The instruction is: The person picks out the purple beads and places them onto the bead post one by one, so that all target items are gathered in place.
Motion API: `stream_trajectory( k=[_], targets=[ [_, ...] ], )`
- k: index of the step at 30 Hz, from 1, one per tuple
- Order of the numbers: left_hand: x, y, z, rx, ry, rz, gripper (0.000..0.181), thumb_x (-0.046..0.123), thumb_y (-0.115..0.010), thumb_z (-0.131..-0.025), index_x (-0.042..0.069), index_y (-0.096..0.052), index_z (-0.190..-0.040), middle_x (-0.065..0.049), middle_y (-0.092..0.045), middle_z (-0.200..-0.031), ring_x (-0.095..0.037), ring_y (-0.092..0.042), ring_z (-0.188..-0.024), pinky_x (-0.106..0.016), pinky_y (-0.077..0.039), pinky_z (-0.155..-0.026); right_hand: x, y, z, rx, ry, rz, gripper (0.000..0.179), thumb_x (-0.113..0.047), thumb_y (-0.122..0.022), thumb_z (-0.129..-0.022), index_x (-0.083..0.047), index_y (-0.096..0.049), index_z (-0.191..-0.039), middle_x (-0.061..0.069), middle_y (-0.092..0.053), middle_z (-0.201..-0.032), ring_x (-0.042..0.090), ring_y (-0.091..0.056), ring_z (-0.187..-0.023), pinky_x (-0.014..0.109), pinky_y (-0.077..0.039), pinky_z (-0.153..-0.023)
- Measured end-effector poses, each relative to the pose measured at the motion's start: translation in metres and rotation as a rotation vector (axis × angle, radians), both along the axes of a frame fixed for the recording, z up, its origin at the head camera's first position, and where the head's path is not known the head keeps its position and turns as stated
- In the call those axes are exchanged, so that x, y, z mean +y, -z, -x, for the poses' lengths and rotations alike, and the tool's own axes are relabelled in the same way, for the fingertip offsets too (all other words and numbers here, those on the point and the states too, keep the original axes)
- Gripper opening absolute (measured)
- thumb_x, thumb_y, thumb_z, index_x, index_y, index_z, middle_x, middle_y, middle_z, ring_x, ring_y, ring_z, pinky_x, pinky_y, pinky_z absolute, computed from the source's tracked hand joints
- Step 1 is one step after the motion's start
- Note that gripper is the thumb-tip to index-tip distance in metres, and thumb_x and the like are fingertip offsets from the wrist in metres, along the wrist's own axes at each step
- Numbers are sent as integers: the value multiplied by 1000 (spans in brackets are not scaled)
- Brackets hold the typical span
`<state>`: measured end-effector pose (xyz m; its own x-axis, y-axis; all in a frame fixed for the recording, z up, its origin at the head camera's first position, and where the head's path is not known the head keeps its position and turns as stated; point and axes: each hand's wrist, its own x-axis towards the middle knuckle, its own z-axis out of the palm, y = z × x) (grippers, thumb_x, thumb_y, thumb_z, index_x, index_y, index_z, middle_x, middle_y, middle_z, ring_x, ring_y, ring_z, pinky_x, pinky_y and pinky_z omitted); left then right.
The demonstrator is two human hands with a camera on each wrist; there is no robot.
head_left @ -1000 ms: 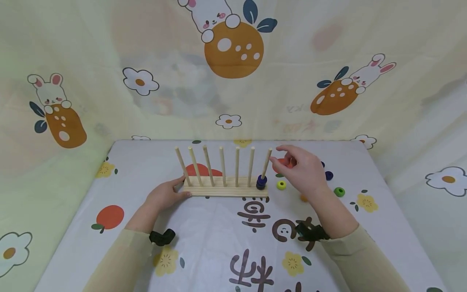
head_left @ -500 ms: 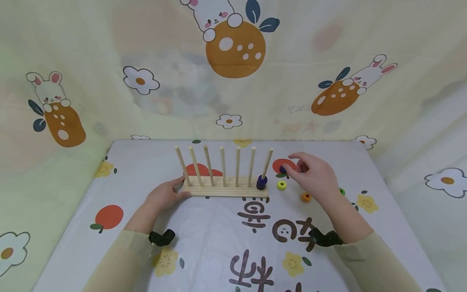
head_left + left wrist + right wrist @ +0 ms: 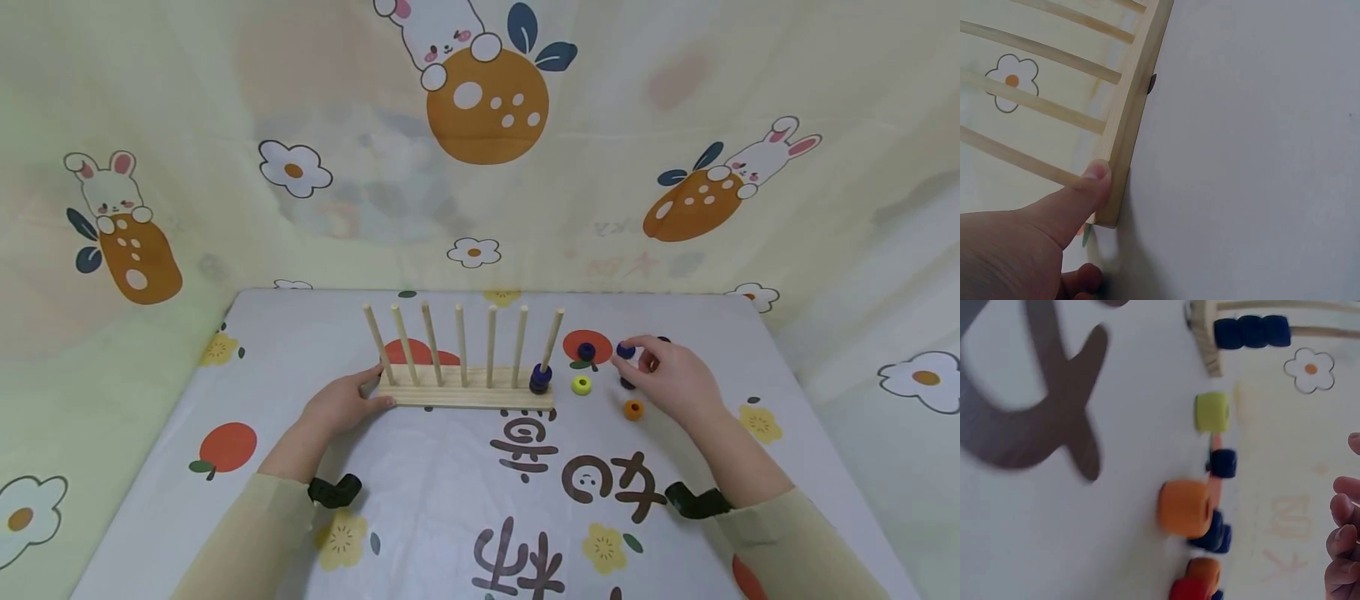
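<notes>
My left hand (image 3: 341,408) grips the left end of a wooden peg rack (image 3: 465,398), thumb on its front edge, as the left wrist view also shows. Dark blue beads (image 3: 1254,332) are stacked on the rack's rightmost peg; the other pegs are bare. To the right of the rack, my right hand (image 3: 675,383) hovers over loose beads, its thumb and index finger apart. A dark blue bead (image 3: 626,350) shows just by those fingertips. In the right wrist view the visible fingers (image 3: 1342,540) hold nothing and sit away from the beads.
Between rack and right hand lie a yellow-green bead (image 3: 581,385), another dark blue bead (image 3: 587,352) and an orange bead (image 3: 633,410). A red bead (image 3: 1191,590) appears low in the right wrist view. A patterned cloth wall (image 3: 480,208) stands behind the table.
My right hand has moved right, away from the rack's last peg and over the loose beads. It now covers the green bead seen earlier. The left hand and rack have stayed put.
</notes>
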<state>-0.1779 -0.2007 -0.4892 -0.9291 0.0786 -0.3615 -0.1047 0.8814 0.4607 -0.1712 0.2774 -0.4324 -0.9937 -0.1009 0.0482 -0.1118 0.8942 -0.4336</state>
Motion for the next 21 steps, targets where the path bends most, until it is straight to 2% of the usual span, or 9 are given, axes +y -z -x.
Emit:
stream_trajectory(
  k=[10,15,21],
  targets=[
    [0,2,0,-2,-7,1,81,55,-68,-89,30,-31,-156,-22,-48,-146,-41,-44,-134,-60,-37,-105,24,14,-7,-51,17,-27,41,-38,-67,-94,-9,-66,-122,3,-56,-77,21,-48,-67,31,-37,-55],
    [0,1,0,-4,-12,10,80,53,-67,-90,29,-31,-156,-21,-48,-147,-41,-43,-135,-59,-36,-106,32,20,-9,-43,17,-43,40,-37,-68,-93,-8,-67,-121,2,-56,-75,20,-47,-64,31,-35,-53],
    [2,1,1,-10,-11,18,80,53,-66,-90,28,-30,-157,-22,-47,-147,-41,-42,-136,-60,-36,-107,36,24,-8,-95,12,-69,41,-37,-67,-93,-8,-65,-122,2,-54,-73,20,-46,-63,31,-33,-53]
  ],
)
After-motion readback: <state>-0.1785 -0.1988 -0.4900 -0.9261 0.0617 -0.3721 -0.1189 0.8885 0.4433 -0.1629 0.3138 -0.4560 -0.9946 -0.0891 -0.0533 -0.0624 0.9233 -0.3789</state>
